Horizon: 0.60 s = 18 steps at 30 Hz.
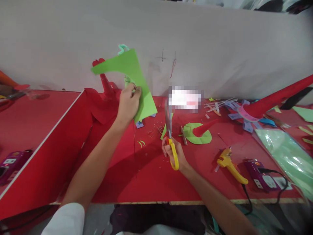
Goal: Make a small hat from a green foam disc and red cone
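Observation:
My left hand [130, 101] pinches a sheet of green paper [140, 76] that has a curved piece cut out of its left side. The sheet is held up above the red tabletop [156, 182]. In my right hand [177, 151] is a pair of scissors [174, 153] with yellow handles, its blades pointing up and away from me, apart from the paper. To the right of the scissors lies a green paper disc [204, 138] with a red cone [201, 131] on it. Small green offcuts [141, 143] lie below the sheet.
A red divider [46, 156] with a white edge stands on the left. On the right are a yellow glue gun [231, 166], a purple power socket block [261, 176] with a cord, and a long red cone [281, 99]. A white wall [207, 45] closes the back.

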Tool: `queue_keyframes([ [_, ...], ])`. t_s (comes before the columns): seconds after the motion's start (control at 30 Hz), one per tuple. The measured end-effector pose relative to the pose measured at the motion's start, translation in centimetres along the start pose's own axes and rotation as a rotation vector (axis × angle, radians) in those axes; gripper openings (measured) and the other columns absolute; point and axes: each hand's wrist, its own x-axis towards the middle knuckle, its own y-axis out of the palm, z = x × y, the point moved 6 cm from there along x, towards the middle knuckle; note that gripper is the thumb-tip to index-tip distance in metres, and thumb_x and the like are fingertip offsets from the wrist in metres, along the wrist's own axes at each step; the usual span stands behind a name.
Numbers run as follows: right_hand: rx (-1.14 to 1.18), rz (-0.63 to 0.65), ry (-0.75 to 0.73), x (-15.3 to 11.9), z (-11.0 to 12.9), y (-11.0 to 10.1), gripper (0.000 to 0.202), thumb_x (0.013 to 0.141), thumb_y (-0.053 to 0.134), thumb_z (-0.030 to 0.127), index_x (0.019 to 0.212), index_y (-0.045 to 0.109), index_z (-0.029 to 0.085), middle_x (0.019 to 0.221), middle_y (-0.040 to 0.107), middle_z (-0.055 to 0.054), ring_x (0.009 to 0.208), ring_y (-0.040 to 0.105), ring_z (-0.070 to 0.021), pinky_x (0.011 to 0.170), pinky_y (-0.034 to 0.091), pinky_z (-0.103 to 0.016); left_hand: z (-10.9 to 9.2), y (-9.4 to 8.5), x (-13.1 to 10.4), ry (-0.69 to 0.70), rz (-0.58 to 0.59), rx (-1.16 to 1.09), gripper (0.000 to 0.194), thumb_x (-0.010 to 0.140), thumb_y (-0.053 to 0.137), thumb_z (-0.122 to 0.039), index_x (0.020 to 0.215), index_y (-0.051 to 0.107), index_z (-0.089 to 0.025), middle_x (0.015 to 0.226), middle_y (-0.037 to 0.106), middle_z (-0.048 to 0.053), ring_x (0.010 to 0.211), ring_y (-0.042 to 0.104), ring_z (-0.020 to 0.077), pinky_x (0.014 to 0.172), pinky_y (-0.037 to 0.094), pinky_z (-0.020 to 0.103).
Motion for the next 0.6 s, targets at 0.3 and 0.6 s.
queue_keyframes([
  [0.3, 0.17, -0.234, -0.03, 1.8, 0.6, -2.7, 0.054, 0.082, 0.083, 0.067, 0.1, 0.055, 0.025, 0.074, 0.063, 0.005, 0.058, 0.061, -0.0125, 0.058, 0.055, -0.028, -1.2, 7.5, -6.9, 0.114, 0.388, 0.321, 0.017, 0.108, 0.049, -0.028, 0.091, 0.051, -0.024, 0.063, 0.043, -0.005, 0.054, 0.036, 0.0132, 0.059, 0.022, 0.032],
  [0.6, 0.042, -0.344, -0.079, 2.5, 0.3, -4.2, 0.033, 0.086, 0.075, 0.048, 0.088, 0.05, 0.026, 0.076, 0.055, 0.004, 0.066, 0.058, -0.0148, 0.062, 0.057, -0.031, -1.0, 9.9, -9.8, 0.074, 0.561, 0.407, 0.018, 0.109, 0.04, -0.033, 0.099, 0.052, -0.024, 0.067, 0.049, -0.002, 0.057, 0.047, 0.0173, 0.059, 0.021, 0.031],
])
